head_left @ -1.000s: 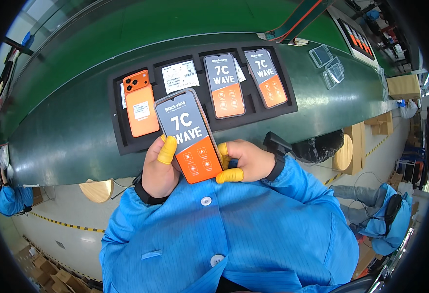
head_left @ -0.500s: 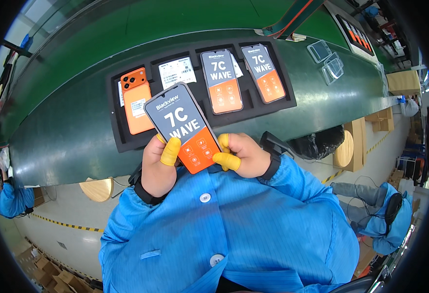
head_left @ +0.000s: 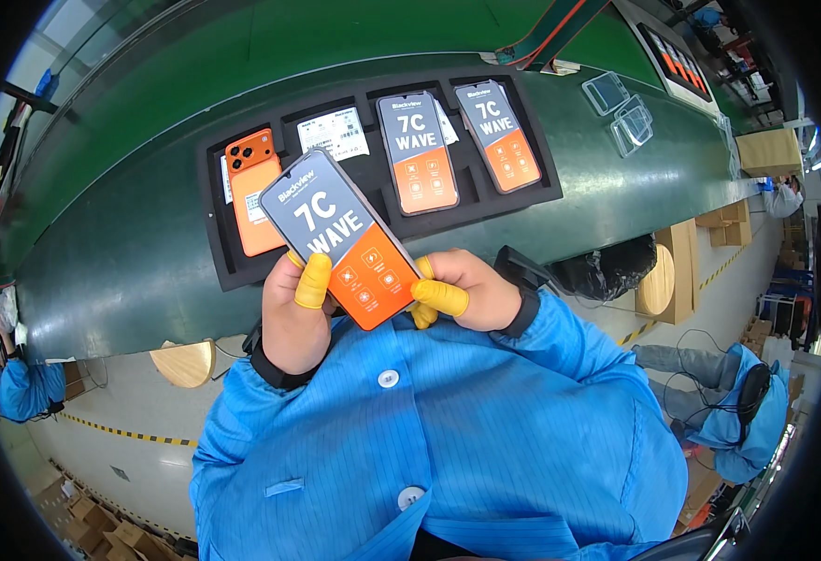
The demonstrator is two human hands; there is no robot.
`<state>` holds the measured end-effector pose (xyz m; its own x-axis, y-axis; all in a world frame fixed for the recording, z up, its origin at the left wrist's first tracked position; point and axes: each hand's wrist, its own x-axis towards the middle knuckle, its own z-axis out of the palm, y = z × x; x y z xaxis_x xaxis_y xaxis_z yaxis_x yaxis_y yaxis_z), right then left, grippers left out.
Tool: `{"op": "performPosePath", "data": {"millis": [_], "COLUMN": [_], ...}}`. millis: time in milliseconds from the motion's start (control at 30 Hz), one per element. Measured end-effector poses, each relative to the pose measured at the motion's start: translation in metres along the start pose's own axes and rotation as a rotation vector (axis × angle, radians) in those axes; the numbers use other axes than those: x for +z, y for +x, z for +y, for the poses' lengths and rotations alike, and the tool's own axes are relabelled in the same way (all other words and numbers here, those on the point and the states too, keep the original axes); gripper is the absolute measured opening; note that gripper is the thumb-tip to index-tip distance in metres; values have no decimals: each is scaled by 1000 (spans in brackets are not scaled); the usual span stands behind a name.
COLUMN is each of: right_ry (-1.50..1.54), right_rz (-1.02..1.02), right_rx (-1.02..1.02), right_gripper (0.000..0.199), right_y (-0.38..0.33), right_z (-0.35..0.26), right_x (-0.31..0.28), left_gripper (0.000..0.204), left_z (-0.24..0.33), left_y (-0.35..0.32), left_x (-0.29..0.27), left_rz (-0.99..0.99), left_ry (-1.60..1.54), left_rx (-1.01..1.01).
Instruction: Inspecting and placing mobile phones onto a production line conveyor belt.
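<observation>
A smartphone (head_left: 340,245) with a grey and orange printed film on its face is held between both hands, tilted with its top to the left. My left hand (head_left: 296,304) grips its lower left edge, thumb on the front. My right hand (head_left: 462,292) pinches the lower right edge. Yellow finger cots cover the thumbs and some fingers. Behind it lies a black foam tray (head_left: 228,271) with compartments. An orange phone (head_left: 259,220) rests back up in the left one. The second holds a white label card (head_left: 335,136). Film-covered phones (head_left: 417,154) (head_left: 497,136) fill the two right ones.
The tray lies on a green workbench (head_left: 121,252). Clear plastic cases (head_left: 630,124) sit at the back right, near another tray of phones (head_left: 677,65). A black bag (head_left: 606,271) and a round wooden stool (head_left: 655,280) stand beyond the bench edge. Other people in blue work nearby.
The phone in my hands has tipped further to the left and shifted slightly left. Both hands keep their hold on it. The whole view has shifted slightly.
</observation>
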<state>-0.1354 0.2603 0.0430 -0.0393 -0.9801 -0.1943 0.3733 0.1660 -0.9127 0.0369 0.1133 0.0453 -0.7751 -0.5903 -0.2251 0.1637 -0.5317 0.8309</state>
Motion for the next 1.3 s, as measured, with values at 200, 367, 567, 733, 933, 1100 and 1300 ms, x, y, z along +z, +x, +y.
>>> {"op": "performPosePath", "data": {"millis": [200, 367, 567, 733, 933, 1100, 1300], "right_ry": [13, 34, 76, -45, -104, -131, -146], "right_rz": [-98, -167, -213, -224, -52, 134, 221], "right_rx": [26, 11, -10, -85, 40, 65, 82], "right_gripper": [22, 22, 19, 17, 19, 19, 21], "right_y": [-2, -3, -3, 1, 2, 6, 7], "right_z": [1, -8, -11, -11, -12, -10, -2], "right_x": [-1, 2, 5, 4, 11, 13, 8], "left_gripper": [25, 31, 43, 43, 29, 28, 26], "left_z": [0, 0, -1, -5, -4, -8, -5], "left_y": [-1, 1, 2, 3, 0, -1, -1], "left_x": [0, -2, 2, -2, 0, -10, -12], "left_rz": [-15, -76, -137, -103, -3, 14, -78], "left_ry": [-86, -233, -245, -215, -210, -88, 52], "left_rx": [-35, -110, -172, -151, -52, 16, 53]}}
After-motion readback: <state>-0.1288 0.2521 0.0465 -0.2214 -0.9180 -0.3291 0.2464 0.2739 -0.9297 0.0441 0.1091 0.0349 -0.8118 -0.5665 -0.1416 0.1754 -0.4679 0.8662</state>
